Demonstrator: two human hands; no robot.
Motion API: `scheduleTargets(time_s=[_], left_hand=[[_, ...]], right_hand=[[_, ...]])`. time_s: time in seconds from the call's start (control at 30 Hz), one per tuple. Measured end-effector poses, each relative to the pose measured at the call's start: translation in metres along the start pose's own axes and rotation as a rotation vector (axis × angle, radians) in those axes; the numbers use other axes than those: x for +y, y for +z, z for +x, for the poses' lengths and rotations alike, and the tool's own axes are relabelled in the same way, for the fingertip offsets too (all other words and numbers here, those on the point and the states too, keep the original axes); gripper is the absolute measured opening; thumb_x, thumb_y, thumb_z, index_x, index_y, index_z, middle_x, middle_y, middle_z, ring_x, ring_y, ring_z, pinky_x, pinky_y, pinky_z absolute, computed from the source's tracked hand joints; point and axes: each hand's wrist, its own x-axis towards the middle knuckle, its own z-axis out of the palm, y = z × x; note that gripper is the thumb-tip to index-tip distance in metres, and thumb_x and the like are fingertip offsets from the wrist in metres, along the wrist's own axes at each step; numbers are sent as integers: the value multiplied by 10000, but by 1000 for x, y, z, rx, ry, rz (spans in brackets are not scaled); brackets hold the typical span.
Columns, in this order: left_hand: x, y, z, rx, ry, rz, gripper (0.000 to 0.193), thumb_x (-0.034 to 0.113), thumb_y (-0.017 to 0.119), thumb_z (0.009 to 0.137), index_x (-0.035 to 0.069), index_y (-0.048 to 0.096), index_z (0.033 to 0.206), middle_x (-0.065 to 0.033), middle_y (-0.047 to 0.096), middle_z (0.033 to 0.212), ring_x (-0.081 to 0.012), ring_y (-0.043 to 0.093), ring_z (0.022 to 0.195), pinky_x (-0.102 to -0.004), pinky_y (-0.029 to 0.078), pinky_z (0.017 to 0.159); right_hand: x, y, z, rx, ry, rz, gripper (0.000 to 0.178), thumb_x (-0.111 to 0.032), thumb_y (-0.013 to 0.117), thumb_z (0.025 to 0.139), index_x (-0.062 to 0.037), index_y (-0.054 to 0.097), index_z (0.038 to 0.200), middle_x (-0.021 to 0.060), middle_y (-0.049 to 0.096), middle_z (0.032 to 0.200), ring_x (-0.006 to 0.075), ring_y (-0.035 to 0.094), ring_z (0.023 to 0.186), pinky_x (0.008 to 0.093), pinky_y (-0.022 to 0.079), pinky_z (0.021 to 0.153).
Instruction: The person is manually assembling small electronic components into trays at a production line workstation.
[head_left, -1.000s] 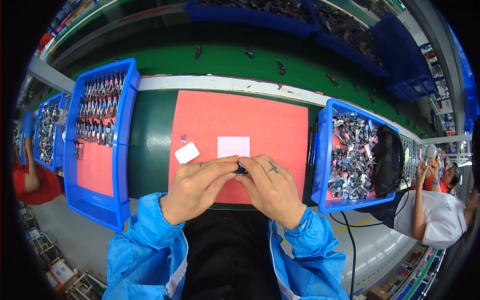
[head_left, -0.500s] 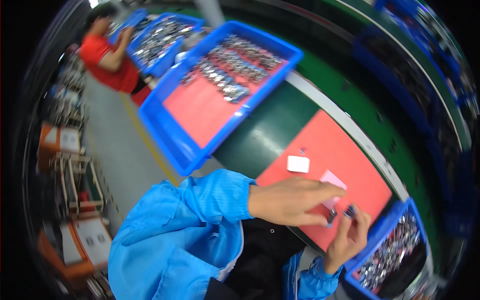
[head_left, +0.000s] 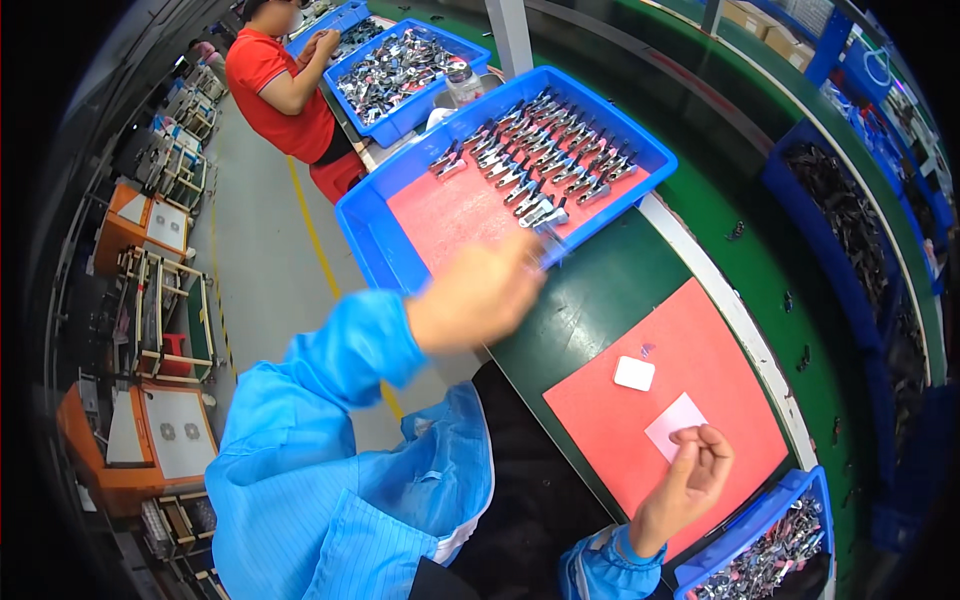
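My left hand, smeared by motion, is over the near rim of a large blue tray. A small metal spring clip, also blurred, is in its fingertips. Rows of similar clips with dark handles lie on the tray's red lining. Over the red mat, my right hand has its fingers curled in toward the thumb, and I see nothing between them. Beside its fingertips lies a pale pink square. A small white block rests farther up the mat.
At the lower right stands a blue bin heaped with clips. Another blue bin of metal parts and a clear jar are beyond the tray. A person in red works at far left. A pale rail edges the green bench.
My left hand has moved from the mat up and left to the large tray. My right hand remains over the mat; the dark clip at its fingers no longer shows. The view has shifted.
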Motion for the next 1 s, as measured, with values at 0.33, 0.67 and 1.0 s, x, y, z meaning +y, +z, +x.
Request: scheduleTargets(time_s=[0.33, 0.67, 1.0], left_hand=[[-154, -42, 43, -123, -417, 582, 243, 243, 622, 962, 18, 557, 1030, -272, 693, 891, -489, 670, 871, -582, 510, 751], [-187, -34, 62, -200, -510, 594, 307, 271, 663, 922, -24, 715, 988, -286, 712, 1018, -472, 687, 974, -560, 543, 821], [-44, -58, 93, -233, -144, 174, 259, 207, 741, 922, -32, 646, 891, -195, 706, 765, -315, 709, 686, -409, 527, 619]], right_hand=[[11, -37, 1, 92, 114, -77, 135, -79, 583, 1031, 32, 585, 1108, 79, 631, 911, 130, 594, 813, 275, 487, 766], [24, -51, -8, 82, 215, -104, 110, -76, 605, 1022, 14, 604, 1086, 55, 655, 870, 105, 598, 761, 246, 484, 685], [22, -69, -19, 113, 191, -82, 84, -34, 620, 999, 19, 622, 1063, 64, 677, 887, 114, 643, 790, 242, 515, 688]])
